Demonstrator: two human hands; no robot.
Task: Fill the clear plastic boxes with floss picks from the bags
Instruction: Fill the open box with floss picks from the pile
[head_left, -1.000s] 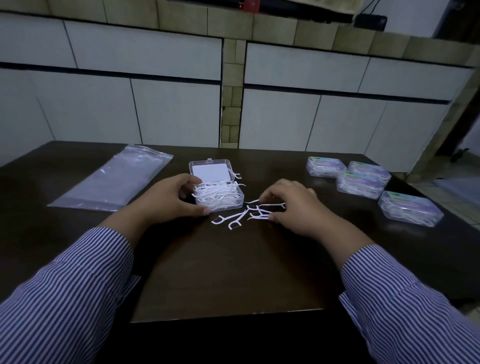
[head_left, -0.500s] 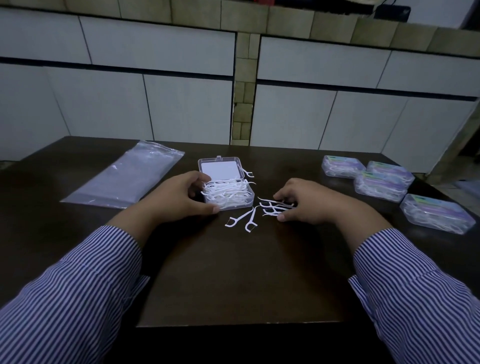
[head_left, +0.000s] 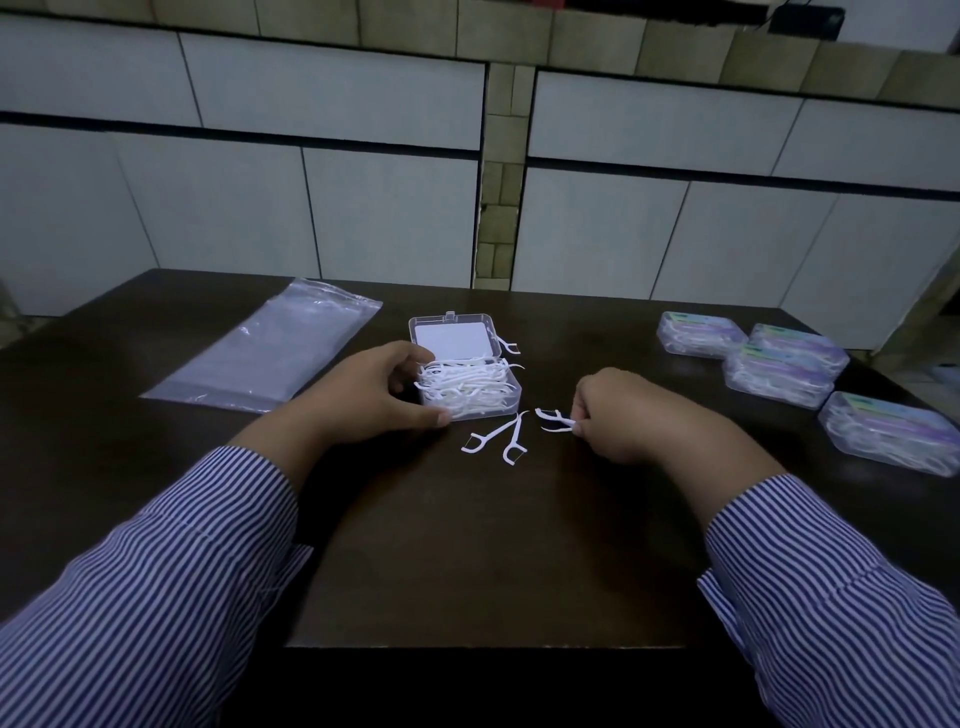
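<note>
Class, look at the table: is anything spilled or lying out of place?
Yes. Two floss picks lie loose on the table before the open box, and one rests beside its lid. The right hand pinches more.

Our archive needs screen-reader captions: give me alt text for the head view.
A person's left hand steadies an open clear box heaped with white floss picks while the right hand pinches a few picks. Two loose picks lie on the dark table, a plastic bag left, four closed boxes right.
</note>
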